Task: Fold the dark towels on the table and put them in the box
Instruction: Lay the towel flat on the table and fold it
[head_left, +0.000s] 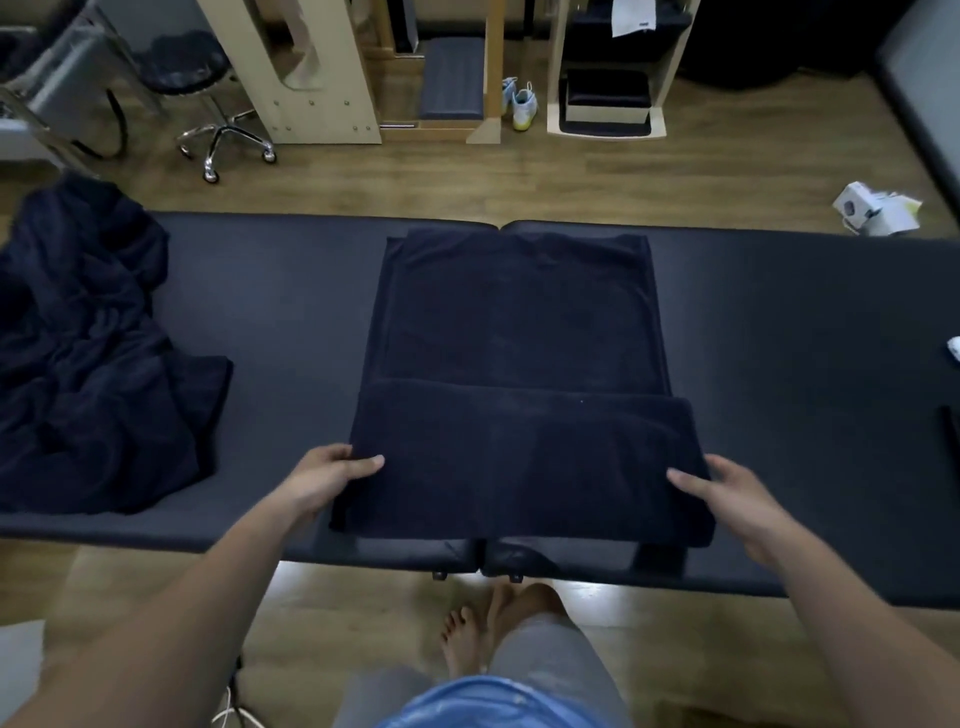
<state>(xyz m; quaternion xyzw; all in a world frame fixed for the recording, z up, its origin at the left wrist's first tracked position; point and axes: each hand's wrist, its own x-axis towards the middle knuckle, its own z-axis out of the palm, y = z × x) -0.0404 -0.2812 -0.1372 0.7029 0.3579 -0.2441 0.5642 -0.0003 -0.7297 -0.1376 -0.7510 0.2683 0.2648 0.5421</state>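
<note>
dark towel (519, 364) at frame centre on the table (291, 312), near third folded over; left hand (327, 475) and right hand (727, 499) pinch the fold's ends. uneven lift would likely skew the layers.

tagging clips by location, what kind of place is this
Probably a massage or therapy room: a padded black treatment table, a pile of dark towels on it, and a wheeled stool on the wooden floor behind.

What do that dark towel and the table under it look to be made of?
The towel looks like soft, matte terry cloth: fuzzy, no shine, soft folds. The table seems padded, covered in smooth vinyl or leather-like material: a faint sheen and rounded, cushioned edges. The exact material is unclear.
</note>
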